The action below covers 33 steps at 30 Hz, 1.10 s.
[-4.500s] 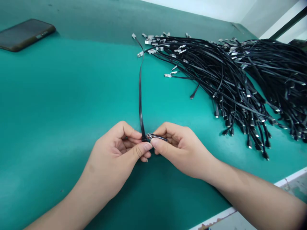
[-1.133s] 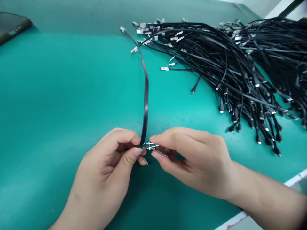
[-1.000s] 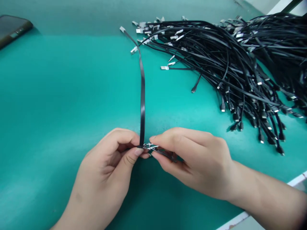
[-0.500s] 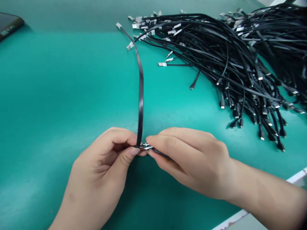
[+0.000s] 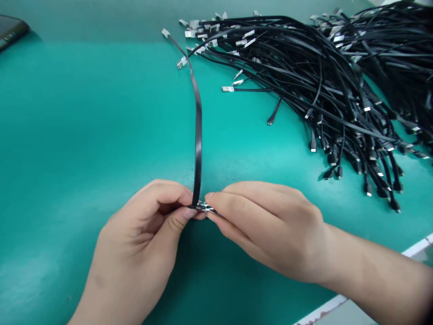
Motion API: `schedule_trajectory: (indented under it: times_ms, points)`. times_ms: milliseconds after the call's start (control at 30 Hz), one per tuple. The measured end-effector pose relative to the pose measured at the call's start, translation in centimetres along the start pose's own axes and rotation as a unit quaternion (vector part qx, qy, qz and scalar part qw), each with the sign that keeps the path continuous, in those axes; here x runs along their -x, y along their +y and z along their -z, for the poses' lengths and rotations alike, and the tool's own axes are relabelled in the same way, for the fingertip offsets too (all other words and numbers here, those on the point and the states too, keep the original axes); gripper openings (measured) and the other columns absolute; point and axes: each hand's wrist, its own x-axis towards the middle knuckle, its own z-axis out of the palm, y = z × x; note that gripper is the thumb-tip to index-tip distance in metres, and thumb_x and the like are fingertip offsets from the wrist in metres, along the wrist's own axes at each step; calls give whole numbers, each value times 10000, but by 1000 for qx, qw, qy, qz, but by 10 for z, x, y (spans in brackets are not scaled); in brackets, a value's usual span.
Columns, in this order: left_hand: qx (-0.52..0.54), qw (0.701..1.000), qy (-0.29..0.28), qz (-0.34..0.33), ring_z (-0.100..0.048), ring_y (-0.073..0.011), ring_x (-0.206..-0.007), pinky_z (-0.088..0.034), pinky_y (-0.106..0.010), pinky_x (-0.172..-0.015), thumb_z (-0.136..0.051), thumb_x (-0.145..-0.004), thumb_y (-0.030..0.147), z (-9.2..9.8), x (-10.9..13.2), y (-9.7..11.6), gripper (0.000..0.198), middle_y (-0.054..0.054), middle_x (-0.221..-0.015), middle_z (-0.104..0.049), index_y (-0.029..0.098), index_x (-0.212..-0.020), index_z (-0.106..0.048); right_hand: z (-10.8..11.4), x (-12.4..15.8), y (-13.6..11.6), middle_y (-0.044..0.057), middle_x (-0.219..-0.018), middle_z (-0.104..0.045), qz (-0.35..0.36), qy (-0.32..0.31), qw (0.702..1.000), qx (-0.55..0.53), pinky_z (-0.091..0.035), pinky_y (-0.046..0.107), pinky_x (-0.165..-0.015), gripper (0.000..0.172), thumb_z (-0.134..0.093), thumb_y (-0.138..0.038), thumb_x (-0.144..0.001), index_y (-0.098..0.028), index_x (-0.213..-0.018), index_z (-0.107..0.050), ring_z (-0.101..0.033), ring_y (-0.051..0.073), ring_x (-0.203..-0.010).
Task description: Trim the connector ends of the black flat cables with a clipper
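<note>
My left hand (image 5: 145,230) pinches the near end of a flat black USB cable (image 5: 199,131) between thumb and fingers. From there the cable runs away across the mat to its silver plug (image 5: 165,33). My right hand (image 5: 267,221) is closed around a slim dark tool, mostly hidden by the fingers, which looks like tweezers. Shiny metal (image 5: 207,207) shows between the two hands, right beside the cable's end. The fingertips of both hands nearly meet there. What exactly the metal touches is too small to tell.
On the right a large heap of black USB cables (image 5: 287,67) lies on the green mat (image 5: 101,113), with a second heap (image 5: 402,49) behind it. A dark phone-like device (image 5: 12,30) rests at the far left. The table's white edge (image 5: 324,308) crosses the lower right.
Both hands keep almost the same hold. The dark tool's lettered body, partly visible before, is now nearly covered by my right fingers. The view has shifted slightly.
</note>
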Motion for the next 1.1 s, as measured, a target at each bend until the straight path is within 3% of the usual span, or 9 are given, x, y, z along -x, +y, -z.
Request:
schedule_trajectory:
  times_ms: [300,667,933,1000,1100]
  points:
    - [2,1000,-3,-8,-686,-121,-919,-580,-153,-744,-671,-988,165,-1,0,1,160,65,-1010,-720,317,-987,-721,0,1,1,5,-888,-771,6,-3,1000,-12,-529,270,-716,244,-609,-126,-1023,-191,-804,-694,-712,153,-813]
    - [-14,1000,-6,-17,-677,-104,-950,-555,-152,-814,-653,-1015,177,0,1,1,192,93,-1025,-712,357,-979,-713,2,0,2,1,-885,-760,-7,-35,999,-37,-556,263,-747,291,-529,-111,-1047,-206,-811,-671,-702,142,-802]
    - [2,1000,-6,15,-707,-106,-898,-581,-143,-772,-668,-993,194,0,1,4,158,79,-993,-729,336,-953,-723,2,1,2,16,-901,-748,-6,-53,998,-46,-542,262,-745,250,-501,-127,-1064,-206,-896,-670,-700,149,-812]
    - [20,999,-3,36,-733,-101,-839,-597,-135,-749,-686,-970,193,-1,0,7,131,77,-939,-742,312,-923,-716,3,0,3,10,-886,-750,-25,-37,998,-38,-533,255,-730,215,-534,-133,-1054,-207,-911,-676,-699,146,-794]
    - [68,994,17,89,-772,-109,-757,-626,-142,-721,-720,-928,191,-3,-2,12,85,67,-846,-772,269,-913,-690,4,-2,5,-1,-856,-745,-63,47,997,-15,-514,237,-706,90,-637,-150,-1010,-196,-958,-694,-687,132,-771]
